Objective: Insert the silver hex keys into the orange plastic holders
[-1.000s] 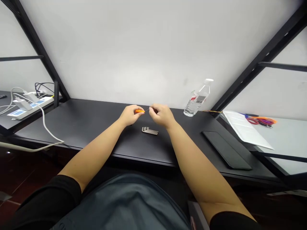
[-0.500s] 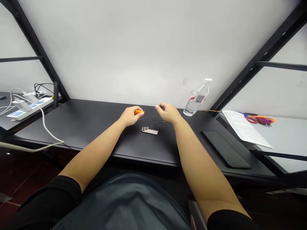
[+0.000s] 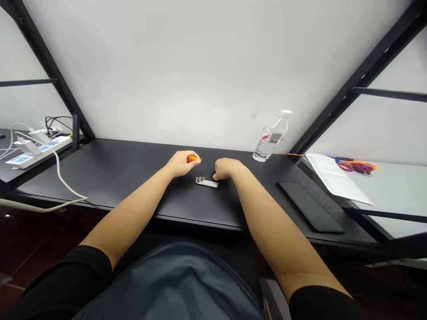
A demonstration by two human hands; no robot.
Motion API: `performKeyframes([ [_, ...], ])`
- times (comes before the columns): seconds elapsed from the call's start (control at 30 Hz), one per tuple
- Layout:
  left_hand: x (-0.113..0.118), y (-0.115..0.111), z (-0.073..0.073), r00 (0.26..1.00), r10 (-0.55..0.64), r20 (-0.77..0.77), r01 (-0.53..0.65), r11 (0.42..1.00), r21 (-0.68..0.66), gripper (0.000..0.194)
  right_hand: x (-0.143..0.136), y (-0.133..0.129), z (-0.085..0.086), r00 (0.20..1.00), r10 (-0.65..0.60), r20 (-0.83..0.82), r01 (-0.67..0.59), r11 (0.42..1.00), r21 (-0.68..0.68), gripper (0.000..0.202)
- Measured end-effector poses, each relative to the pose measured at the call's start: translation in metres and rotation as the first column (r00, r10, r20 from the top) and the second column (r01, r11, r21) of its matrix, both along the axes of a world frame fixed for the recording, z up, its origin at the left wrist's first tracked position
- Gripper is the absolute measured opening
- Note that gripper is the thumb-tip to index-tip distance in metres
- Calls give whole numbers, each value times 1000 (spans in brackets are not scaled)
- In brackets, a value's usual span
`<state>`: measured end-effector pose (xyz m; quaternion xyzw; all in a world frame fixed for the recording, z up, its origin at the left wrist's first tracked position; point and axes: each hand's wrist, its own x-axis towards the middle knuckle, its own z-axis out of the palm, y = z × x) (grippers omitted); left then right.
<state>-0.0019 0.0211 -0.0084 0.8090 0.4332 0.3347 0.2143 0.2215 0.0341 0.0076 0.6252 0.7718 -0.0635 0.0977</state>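
Note:
Closed round a small orange holder (image 3: 192, 158), my left hand (image 3: 180, 163) is above the black table, left of centre. A thin tip sticks out at the holder's right end. My right hand (image 3: 227, 169) is lowered to the tabletop with its fingers curled together; what they hold, if anything, is hidden. Several silver L-shaped hex keys (image 3: 207, 182) lie side by side just below and left of my right fingertips, their short bent ends to the left.
A clear water bottle (image 3: 271, 137) stands by the wall at the back right. The black table (image 3: 133, 155) also bears a dark flat tablet-like slab (image 3: 310, 206). Further right are a white tray (image 3: 336, 178) and scissors (image 3: 347, 166); a white power strip (image 3: 40, 151) lies left.
My right hand has come down and towards me onto the table, where the small separate key was seen; that key is now out of sight. My left hand still holds the orange holder.

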Motion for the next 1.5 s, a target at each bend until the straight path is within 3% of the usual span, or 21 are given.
performKeyframes([
  [0.2,-1,0,-1,999,-25,20,25,999,42,22,13,-11,1,991,88,-103,-78,992,96,10],
  [0.3,-1,0,-1,1000,-21,18,20,999,42,21,21,-11,3,936,181,-303,-112,966,231,6],
  [0.37,-1,-1,0,1000,-16,22,15,999,43,21,21,-11,4,783,291,-550,-102,932,349,11],
  [0.43,-1,-1,1,999,-15,34,13,999,52,22,16,-12,5,540,369,-757,-49,911,409,20],
  [0.5,-1,-1,1,999,-18,48,16,998,57,22,7,-16,6,342,400,-850,-3,905,425,26],
  [0.57,-1,-1,1,998,-25,56,22,998,54,24,-1,-21,7,268,421,-866,11,898,440,29],
  [0.77,0,-2,4,998,-16,55,14,999,29,26,-8,-26,7,344,428,-836,20,887,462,30],
  [1.5,0,-2,4,999,3,48,-4,1000,26,24,-5,-25,9,351,407,-843,-21,904,427,31],
])
